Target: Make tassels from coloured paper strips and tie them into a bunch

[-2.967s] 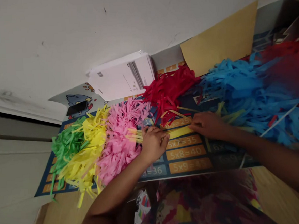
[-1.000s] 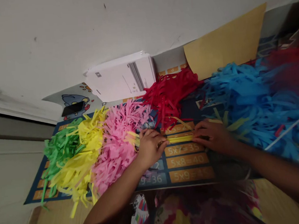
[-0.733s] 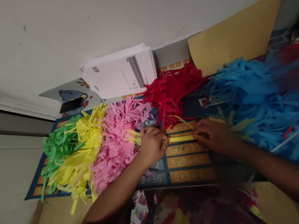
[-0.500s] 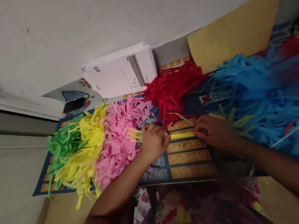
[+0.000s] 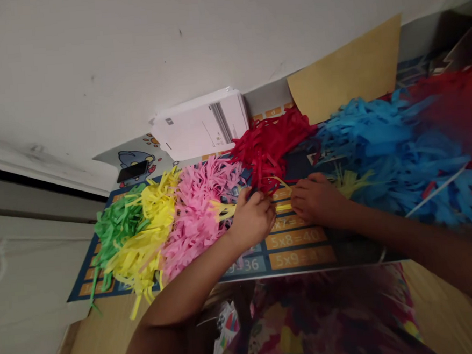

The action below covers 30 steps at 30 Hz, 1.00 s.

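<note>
Fringed yellow paper strips stretch between my two hands over the printed table mat. My left hand is closed around their left part, and a frayed yellow end pokes out beside the pink fringe. My right hand is curled down over the right part, with the other fringed end showing past it near the blue pile. Between the hands a thin yellow strand arcs up loosely. Just behind lies red paper fringe; left of my left hand is pink paper fringe.
Farther left lie yellow fringe and green fringe, with a phone behind. A white package and a tan paper sheet lean at the wall. Blue fringe and red fringe heap at the right.
My right hand has moved left, closer to my left hand, and its fingers now lie lower over the strips. The camera view has shifted a little.
</note>
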Each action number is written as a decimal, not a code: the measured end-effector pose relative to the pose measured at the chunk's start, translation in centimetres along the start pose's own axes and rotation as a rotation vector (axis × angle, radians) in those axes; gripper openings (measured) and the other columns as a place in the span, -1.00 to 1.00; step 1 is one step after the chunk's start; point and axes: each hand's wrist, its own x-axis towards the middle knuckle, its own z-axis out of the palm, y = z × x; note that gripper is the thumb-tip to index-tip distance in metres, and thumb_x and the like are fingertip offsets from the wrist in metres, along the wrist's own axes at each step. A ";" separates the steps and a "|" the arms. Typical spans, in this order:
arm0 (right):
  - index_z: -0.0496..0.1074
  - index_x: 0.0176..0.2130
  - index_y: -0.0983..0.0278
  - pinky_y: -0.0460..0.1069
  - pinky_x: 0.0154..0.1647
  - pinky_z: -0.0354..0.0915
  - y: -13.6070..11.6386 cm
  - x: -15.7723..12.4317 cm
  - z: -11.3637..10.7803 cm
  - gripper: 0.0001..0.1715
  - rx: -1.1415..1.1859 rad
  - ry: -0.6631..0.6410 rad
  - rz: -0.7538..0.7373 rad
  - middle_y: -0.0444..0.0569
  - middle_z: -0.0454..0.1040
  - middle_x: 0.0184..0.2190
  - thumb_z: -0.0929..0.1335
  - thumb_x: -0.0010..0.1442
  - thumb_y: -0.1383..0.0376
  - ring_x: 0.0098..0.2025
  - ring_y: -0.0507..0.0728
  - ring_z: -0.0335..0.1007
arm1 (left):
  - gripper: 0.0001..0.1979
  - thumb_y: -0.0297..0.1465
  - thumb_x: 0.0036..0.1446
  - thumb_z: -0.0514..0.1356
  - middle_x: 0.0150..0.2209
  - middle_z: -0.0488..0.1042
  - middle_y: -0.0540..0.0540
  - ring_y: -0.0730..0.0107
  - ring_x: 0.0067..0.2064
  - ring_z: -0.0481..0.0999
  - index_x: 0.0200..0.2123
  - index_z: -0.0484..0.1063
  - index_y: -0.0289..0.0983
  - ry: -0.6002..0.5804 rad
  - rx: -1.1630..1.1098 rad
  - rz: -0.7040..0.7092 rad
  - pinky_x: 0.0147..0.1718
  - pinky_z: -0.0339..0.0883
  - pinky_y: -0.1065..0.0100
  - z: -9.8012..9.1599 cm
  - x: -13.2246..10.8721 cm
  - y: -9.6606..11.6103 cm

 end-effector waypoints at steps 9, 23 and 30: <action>0.47 -0.37 0.28 0.10 -0.15 -0.02 -1.9 0.3 0.3 -0.75 -0.076 0.007 -0.013 -0.02 0.49 -0.38 0.27 0.32 0.42 -0.20 0.17 0.26 | -0.86 -0.39 0.32 0.15 -0.32 0.57 0.05 0.28 -0.06 0.41 -0.30 0.49 -0.15 0.089 0.183 0.106 0.17 -0.03 -0.02 1.6 -0.6 -0.5; 0.52 -0.32 0.23 0.06 -0.17 -0.03 2.0 -1.7 1.7 -0.76 0.204 -0.060 0.134 -0.05 0.53 -0.30 0.29 0.34 0.28 -0.22 0.16 0.32 | -0.87 -0.27 0.23 0.25 -0.26 0.61 -0.02 0.23 -0.11 0.44 -0.29 0.60 -0.11 0.087 -0.193 -0.188 -0.02 0.12 0.08 1.7 -1.9 -1.9; 0.53 -0.36 0.21 0.04 -0.22 -0.01 2.8 0.1 0.6 -0.86 0.370 -0.326 0.310 -0.07 0.52 -0.28 0.37 0.22 0.26 -0.19 0.17 0.36 | -0.87 -0.32 0.19 0.25 -0.25 0.55 -0.07 0.18 -0.10 0.43 -0.39 0.56 -0.18 -0.008 -0.196 -0.309 -0.09 0.16 0.08 1.1 -1.4 -1.9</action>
